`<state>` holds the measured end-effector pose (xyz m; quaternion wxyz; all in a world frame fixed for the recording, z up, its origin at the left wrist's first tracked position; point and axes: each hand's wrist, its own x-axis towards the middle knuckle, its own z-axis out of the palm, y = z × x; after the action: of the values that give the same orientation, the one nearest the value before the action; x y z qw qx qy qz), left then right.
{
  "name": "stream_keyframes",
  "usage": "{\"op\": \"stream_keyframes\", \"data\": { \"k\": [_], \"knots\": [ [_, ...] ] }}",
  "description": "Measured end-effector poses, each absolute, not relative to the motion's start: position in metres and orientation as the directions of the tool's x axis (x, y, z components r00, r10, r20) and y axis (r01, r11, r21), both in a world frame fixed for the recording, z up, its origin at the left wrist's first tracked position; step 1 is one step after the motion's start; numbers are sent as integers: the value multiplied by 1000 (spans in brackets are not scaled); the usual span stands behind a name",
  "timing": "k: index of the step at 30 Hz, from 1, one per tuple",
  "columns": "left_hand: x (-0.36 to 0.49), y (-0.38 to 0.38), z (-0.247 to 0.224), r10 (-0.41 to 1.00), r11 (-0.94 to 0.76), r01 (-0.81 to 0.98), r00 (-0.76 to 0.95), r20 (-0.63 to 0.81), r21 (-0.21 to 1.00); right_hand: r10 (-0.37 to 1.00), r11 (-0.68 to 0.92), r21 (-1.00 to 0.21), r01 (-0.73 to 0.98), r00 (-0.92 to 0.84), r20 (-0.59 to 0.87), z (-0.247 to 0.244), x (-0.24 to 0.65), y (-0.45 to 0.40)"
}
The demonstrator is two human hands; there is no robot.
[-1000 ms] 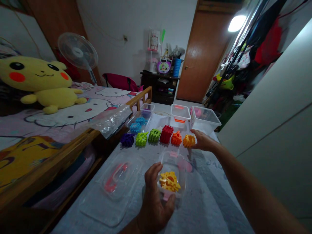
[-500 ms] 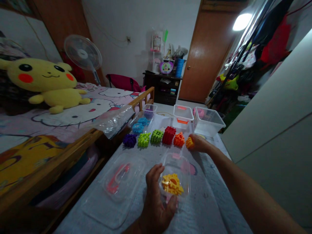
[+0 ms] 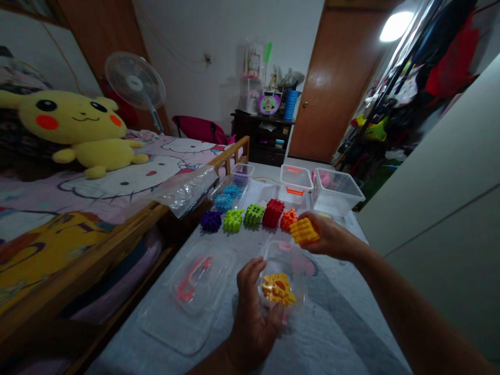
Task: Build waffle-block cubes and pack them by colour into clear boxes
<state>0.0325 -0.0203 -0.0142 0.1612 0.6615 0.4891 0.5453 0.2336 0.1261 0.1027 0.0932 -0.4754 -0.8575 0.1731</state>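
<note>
Yellow ridged block pinched tight in right hand, fingers clamped on it, orange block just past fingertips! Left hand, fingers spread, wrapped round clear plastic box, yellow-orange blocks inside, right beside fingertips. Red block, purple block farther from fingers.

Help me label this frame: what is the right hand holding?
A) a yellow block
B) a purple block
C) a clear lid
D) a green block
A. The right hand grips a yellow block in its fingers, while the left hand is around a clear tub.
</note>
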Motion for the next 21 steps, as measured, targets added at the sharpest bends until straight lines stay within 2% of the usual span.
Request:
{"op": "stream_keyframes", "data": {
  "k": [2, 4, 9, 13, 17, 21],
  "knots": [
    [33, -21, -13, 821, -483, 461, -55, 568, 744, 773, 558, -406, 724, -631, -63, 112, 217, 105],
    [33, -22, -13, 817, -496, 457, -42, 574, 739, 730, 610, -364, 704, -678, -86, 111, 202, 92],
    [31, -24, -11, 810, -495, 511, -22, 586, 703, 746, 656, -95, 749, -662, -74, 94, 180, 82],
    [32, -24, -9, 825, -453, 613, 11, 566, 648, 700, 714, 46, 698, -712, -61, 95, 172, 78],
    [35, -22, -4, 837, -412, 707, 44, 545, 575, 623, 780, 102, 617, -781, -36, 96, 174, 77],
    [37, -20, 0, 827, -415, 727, 50, 560, 547, 545, 831, 140, 539, -839, -6, 92, 178, 80]
  ]
}}
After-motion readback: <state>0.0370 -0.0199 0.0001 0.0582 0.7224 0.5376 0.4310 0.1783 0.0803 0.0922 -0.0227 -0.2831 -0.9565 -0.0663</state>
